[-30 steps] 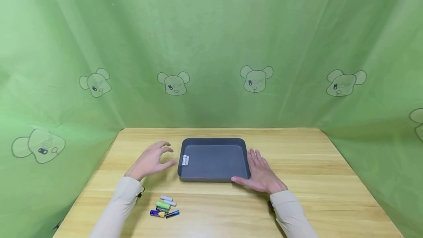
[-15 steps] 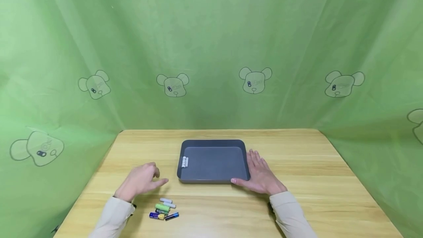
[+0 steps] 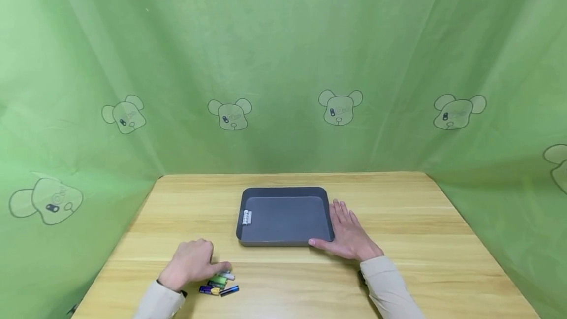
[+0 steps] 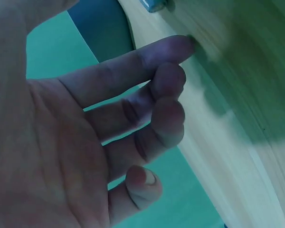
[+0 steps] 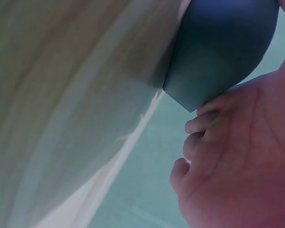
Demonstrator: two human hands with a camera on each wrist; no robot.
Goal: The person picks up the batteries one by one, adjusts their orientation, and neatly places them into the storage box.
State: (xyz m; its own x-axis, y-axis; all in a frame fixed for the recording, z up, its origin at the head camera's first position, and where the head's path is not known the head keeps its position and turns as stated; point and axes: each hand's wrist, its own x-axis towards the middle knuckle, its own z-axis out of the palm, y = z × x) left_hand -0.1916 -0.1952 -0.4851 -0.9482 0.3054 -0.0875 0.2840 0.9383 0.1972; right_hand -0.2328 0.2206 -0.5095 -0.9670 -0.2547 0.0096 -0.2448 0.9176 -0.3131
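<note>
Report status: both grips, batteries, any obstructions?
Left grip over loose batteries, no hold visible. Right grip against right side of gray tray. Two white batteries inside by left wall. Nothing seen blocking.

light-grained table [image 3: 425, 225] | green curtain [image 3: 283, 48], creased | bear heads [image 3: 339, 110] (line-drawn) across it

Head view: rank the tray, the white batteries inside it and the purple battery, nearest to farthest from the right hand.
1. Tray, against the right hand.
2. White batteries, inside the tray's left end.
3. Purple battery, outside the tray, near left.
</note>
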